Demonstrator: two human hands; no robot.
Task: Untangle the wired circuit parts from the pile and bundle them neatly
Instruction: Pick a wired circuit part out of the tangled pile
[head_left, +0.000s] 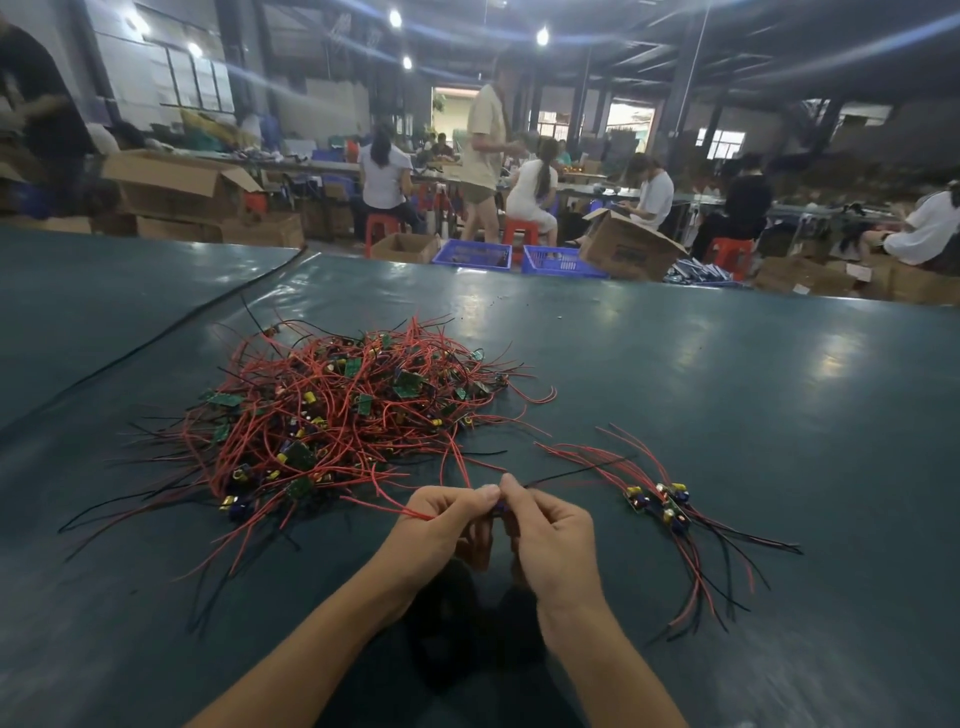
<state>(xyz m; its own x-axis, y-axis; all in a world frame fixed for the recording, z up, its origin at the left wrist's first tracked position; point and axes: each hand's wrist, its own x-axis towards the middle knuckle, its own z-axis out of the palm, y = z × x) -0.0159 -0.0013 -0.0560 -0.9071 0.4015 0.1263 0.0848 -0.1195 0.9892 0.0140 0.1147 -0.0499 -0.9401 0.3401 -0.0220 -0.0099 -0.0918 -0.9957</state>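
A tangled pile (332, 415) of small green circuit boards with red and black wires lies on the dark green table, left of centre. Just in front of it, my left hand (444, 522) and my right hand (548, 540) meet and pinch one small circuit part (497, 508) between their fingertips. Its red wires run left and up toward the pile, and a black wire runs off to the right. To the right lies a small sorted bundle (662, 504) of parts, boards together, wires fanned out both ways.
The green table (727, 374) stretches wide to the right and far side. A black seam or cord (171, 332) crosses its left part. Beyond the far edge stand blue crates (519, 257), cardboard boxes (628, 244), red stools and several seated workers.
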